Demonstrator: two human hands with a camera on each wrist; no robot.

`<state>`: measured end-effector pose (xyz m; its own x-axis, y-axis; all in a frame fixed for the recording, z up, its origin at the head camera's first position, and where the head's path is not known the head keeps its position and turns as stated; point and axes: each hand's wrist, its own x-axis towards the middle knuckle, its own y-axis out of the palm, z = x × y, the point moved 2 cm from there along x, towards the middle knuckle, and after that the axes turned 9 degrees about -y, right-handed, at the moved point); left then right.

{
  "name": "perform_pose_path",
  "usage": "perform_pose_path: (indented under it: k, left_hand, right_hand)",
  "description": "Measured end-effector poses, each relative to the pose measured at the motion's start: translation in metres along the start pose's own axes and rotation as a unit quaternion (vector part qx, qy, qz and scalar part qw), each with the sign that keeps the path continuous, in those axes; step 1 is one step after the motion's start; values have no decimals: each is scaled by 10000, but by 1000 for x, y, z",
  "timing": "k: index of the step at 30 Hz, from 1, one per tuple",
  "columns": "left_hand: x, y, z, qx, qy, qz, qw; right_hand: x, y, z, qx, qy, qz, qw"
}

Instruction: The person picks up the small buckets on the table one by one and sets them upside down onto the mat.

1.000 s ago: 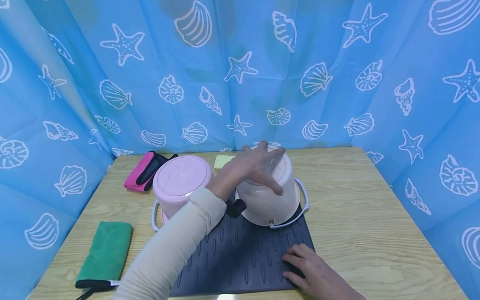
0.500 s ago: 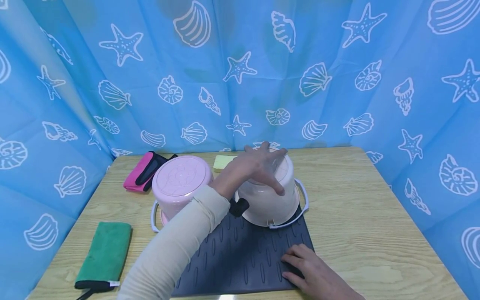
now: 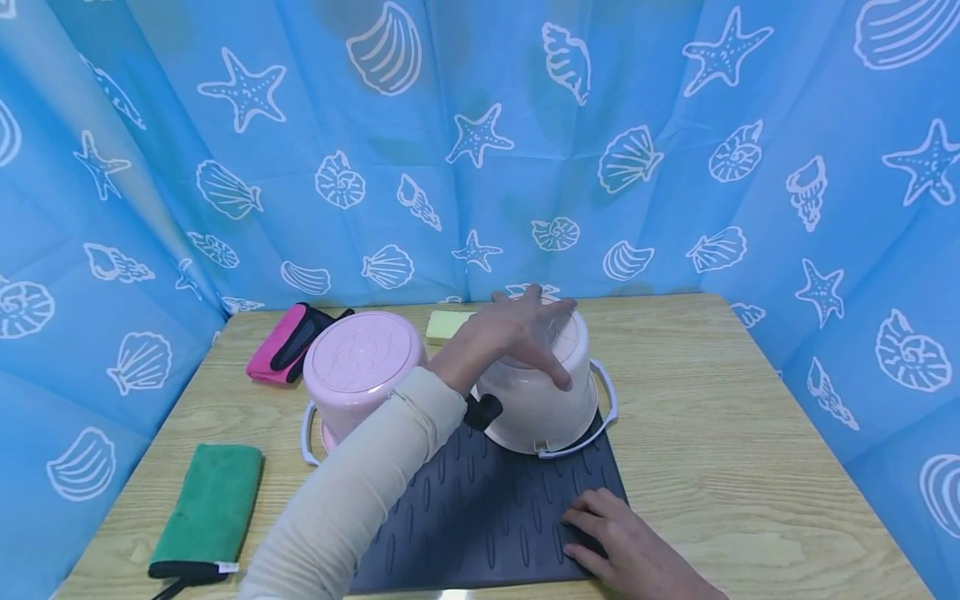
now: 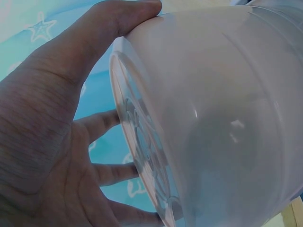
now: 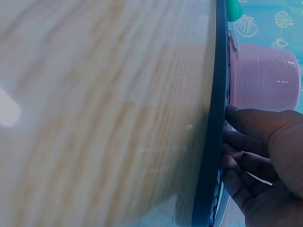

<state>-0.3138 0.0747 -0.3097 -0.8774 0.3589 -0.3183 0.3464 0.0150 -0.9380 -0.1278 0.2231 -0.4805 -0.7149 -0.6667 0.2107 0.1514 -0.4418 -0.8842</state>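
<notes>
In the head view, a cream-white bucket [image 3: 536, 408] stands upside down on a dark ribbed mat [image 3: 472, 533]. My left hand [image 3: 521, 333] rests on its upturned base with the fingers spread. The left wrist view shows the thumb against the side of the white bucket [image 4: 213, 113] and fingertips touching the base. A pink bucket [image 3: 363, 367], also inverted, stands to the left, partly behind my left sleeve. My right hand [image 3: 618, 537] rests on the mat's right front part, fingers loosely bent and holding nothing. In the right wrist view its fingertips touch the mat [image 5: 213, 109].
A folded green cloth [image 3: 210, 504] lies at the table's left front. Behind the pink bucket is a pink and black folded item [image 3: 288, 346]. A pale yellow block, perhaps a sponge [image 3: 446, 325], sits at the back. A blue seashell-print curtain [image 3: 480, 200] encloses the wooden table [image 3: 720, 417].
My left hand and forearm have shifted very slightly to the right over the white bucket. Both buckets and my right hand stay where they were.
</notes>
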Motion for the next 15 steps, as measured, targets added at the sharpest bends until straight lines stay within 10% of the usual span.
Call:
perform_pose_path:
  k: [15]
  left_hand:
    - [0,0,-6,54,-119,-26,9999]
  right_hand:
    - [-1,0,0,-22,-2,-44,10000]
